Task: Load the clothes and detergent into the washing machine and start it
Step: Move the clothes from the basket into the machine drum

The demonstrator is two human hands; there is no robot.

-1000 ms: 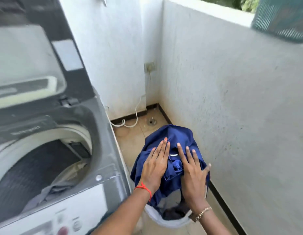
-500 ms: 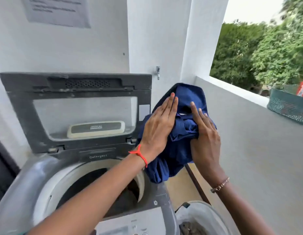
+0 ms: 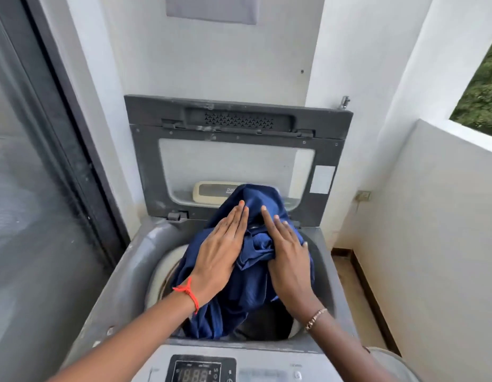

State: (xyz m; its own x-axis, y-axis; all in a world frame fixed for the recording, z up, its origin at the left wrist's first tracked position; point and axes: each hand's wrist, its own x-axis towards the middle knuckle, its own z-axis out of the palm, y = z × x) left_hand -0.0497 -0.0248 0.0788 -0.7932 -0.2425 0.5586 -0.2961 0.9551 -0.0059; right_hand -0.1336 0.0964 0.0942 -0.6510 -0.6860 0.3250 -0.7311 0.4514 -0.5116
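Note:
A bundle of dark blue clothes (image 3: 250,279) hangs over the round drum opening of the grey top-loading washing machine (image 3: 123,288). My left hand (image 3: 220,249) presses flat on the bundle's left side, and my right hand (image 3: 289,255) presses on its right side, so the bundle is held between both palms. Its lower end dips into the drum. The machine's lid (image 3: 234,150) stands upright behind it. A lit digital display (image 3: 200,372) sits on the front control panel. No detergent is in view.
A dark-framed glass door (image 3: 46,188) stands close on the left. A white wall rises behind the machine, and a low white balcony wall (image 3: 437,230) runs on the right. A strip of tiled floor (image 3: 352,293) lies between machine and balcony wall.
Both hands lifted the blue bundle from the basket on the floor at the right, carried it left and up, and now hold it over the drum.

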